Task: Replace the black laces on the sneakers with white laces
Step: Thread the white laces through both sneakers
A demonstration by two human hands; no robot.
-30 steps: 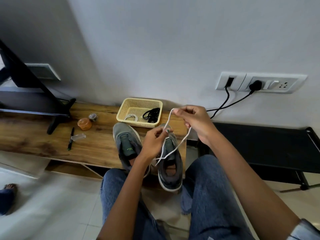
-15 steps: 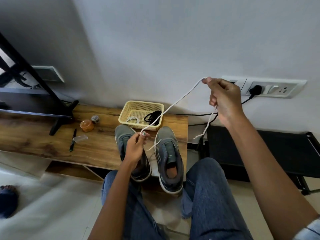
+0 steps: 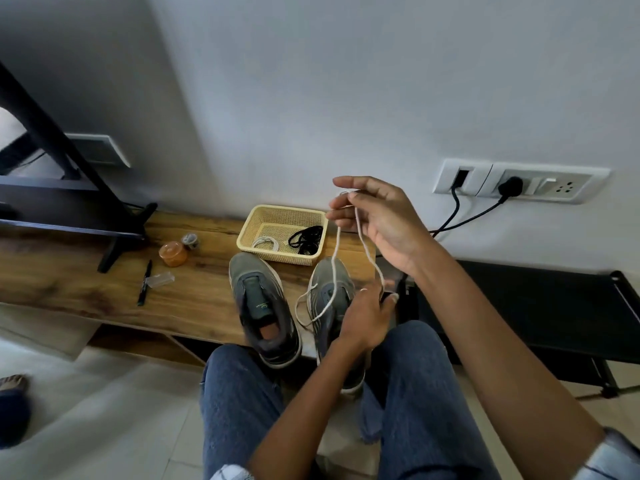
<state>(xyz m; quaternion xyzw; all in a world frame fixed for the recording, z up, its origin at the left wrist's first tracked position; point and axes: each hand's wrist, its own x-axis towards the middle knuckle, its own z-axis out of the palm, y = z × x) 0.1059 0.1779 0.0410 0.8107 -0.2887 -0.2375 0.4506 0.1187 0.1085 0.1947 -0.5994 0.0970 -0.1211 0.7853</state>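
Two grey sneakers stand unlaced on a low wooden bench (image 3: 86,278), the left sneaker (image 3: 263,306) and the right sneaker (image 3: 329,285) side by side. My right hand (image 3: 381,220) is raised above the right sneaker and pinches a white lace (image 3: 336,251) at its fingertips. Two strands hang down from there. My left hand (image 3: 367,317) is over the right sneaker with fingers spread, and one strand runs down between them. A slack loop of lace lies to the left of that hand. Behind the sneakers, a yellow basket (image 3: 287,207) holds black laces (image 3: 306,239) and a coiled white lace (image 3: 265,242).
An orange jar (image 3: 172,253), a small round tin (image 3: 189,240), a black pen (image 3: 144,282) and a clear cap (image 3: 160,280) lie on the bench's left part. A black stand foot (image 3: 114,244) rests there too. A black rack (image 3: 519,299) and plugged wall sockets (image 3: 509,183) are at right.
My right hand came down and left from beside the wall sockets to above the right sneaker. My left hand moved right, from the left sneaker to the right one, and its fingers opened.
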